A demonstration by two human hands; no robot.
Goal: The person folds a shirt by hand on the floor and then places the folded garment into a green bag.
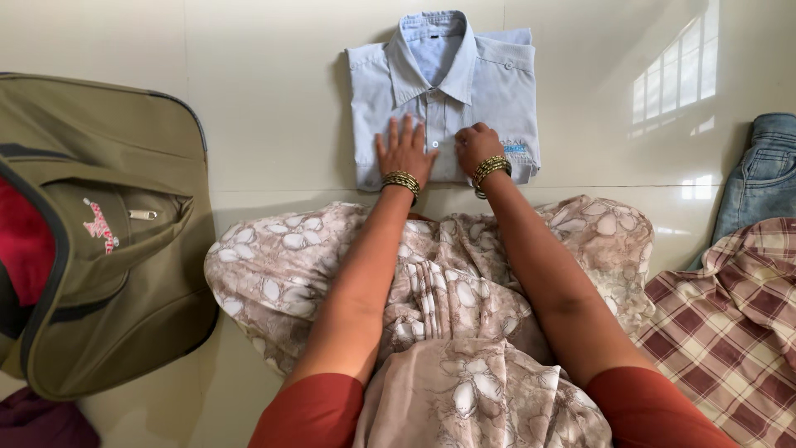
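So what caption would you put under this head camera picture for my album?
Left hand flat and right hand curled on a folded light-blue shirt on the tiled floor, beside an olive bag.

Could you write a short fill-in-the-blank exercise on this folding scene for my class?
1. Both hands rest on a folded light ____ shirt.
2. The left hand lies ____ on the shirt, fingers spread.
3. An olive ____ stands open at the person's left.
4. A ____ cloth lies at the right.

Missing words: blue; flat; bag; checked
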